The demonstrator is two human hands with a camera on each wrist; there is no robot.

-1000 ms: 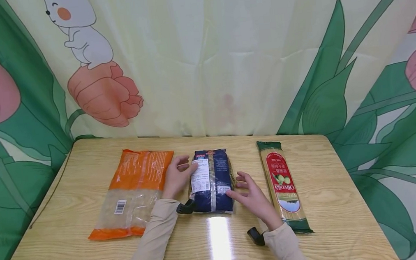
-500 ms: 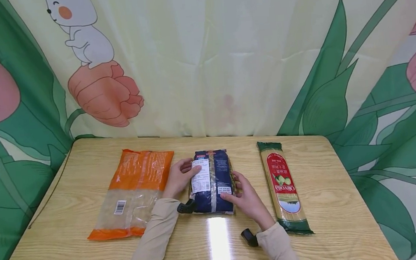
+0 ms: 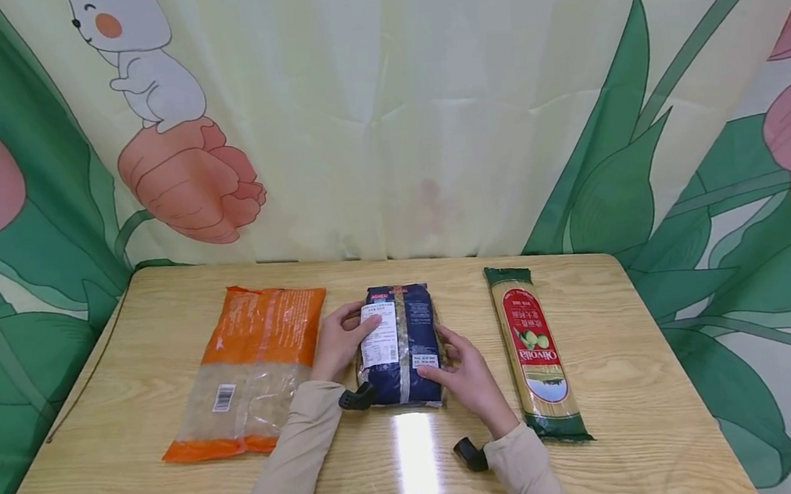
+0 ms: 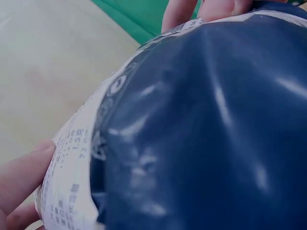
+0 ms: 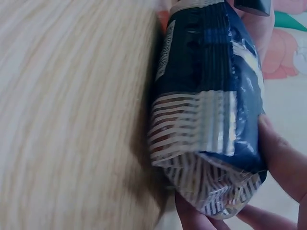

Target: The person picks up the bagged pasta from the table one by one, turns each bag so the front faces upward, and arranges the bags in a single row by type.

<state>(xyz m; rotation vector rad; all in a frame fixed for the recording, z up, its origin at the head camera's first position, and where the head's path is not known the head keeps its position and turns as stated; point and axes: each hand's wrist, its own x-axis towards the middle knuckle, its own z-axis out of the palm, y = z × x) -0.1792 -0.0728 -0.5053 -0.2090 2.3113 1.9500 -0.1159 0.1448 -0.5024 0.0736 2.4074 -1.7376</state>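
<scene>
A dark blue pasta bag [image 3: 419, 323] with a white label lies lengthwise at the middle of the table, between both hands. My left hand [image 3: 336, 342] grips its left side, thumb on the label and fingers along the edge. From the lower right, my right hand [image 3: 472, 380] holds the opposite side, its thumb on the front and its fingers at the edge. Close up in the left wrist view, the glossy blue film [image 4: 206, 124] bulges. In the right wrist view the striped folded end [image 5: 192, 124] shows, with the right thumb [image 5: 283, 158] pressing beside it.
An orange and clear bag [image 3: 258, 369] with a barcode lies on the left, close to my left forearm. On the right lies a long green-ended spaghetti packet [image 3: 536, 352]. A floral curtain [image 3: 371, 123] hangs behind the wooden table [image 3: 633, 383].
My right hand has moved left and closed onto the bag's right side. My left thumb has shifted slightly on the label. The bag has hardly moved; the head view has shifted a little.
</scene>
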